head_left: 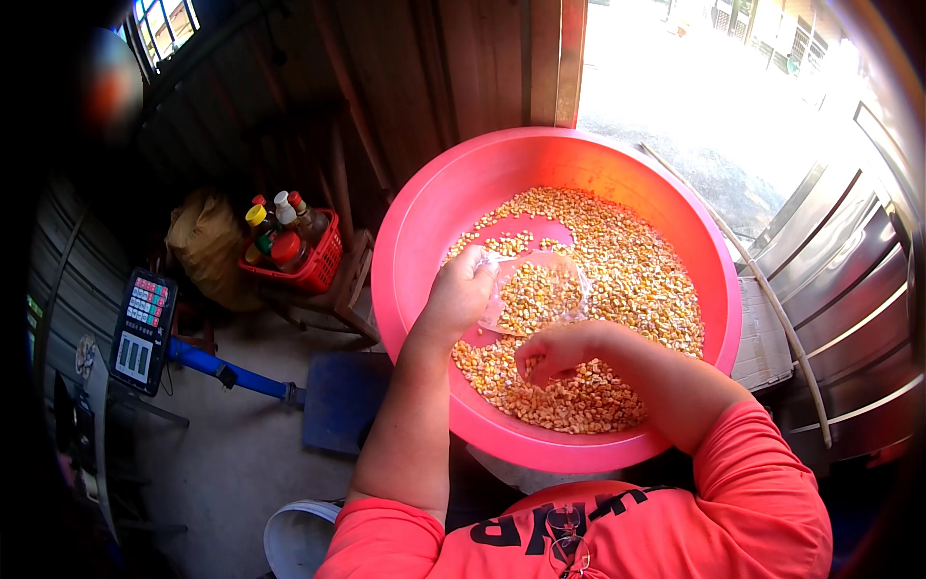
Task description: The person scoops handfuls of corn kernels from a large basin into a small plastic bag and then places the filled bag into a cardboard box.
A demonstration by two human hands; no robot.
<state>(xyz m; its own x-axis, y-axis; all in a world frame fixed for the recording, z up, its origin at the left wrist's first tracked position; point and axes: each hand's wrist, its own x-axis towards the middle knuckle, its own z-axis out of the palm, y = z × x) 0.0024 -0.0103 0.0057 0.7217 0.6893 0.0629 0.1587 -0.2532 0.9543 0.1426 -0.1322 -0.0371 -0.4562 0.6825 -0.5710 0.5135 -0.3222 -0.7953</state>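
A big pink basin (415, 212) in front of me holds loose yellow corn kernels (637, 261). My left hand (463, 289), over the basin's left part, pinches the edge of a clear plastic bag (540, 289). Kernels show through the bag, though I cannot tell how many are inside it and how many lie beneath. Just nearer to me than the bag, my right hand (559, 349) hangs low over the corn with its fingers curled inward. Some kernels show at its fingertips; the palm is hidden.
Left of the basin, a red basket (313, 270) of bottles sits on a wooden stool (338, 299). A scale's keypad display (143, 328) and its blue platform (342, 400) stand nearby. A white bucket (299, 536) is close to me. On the right leans a long stick (772, 299).
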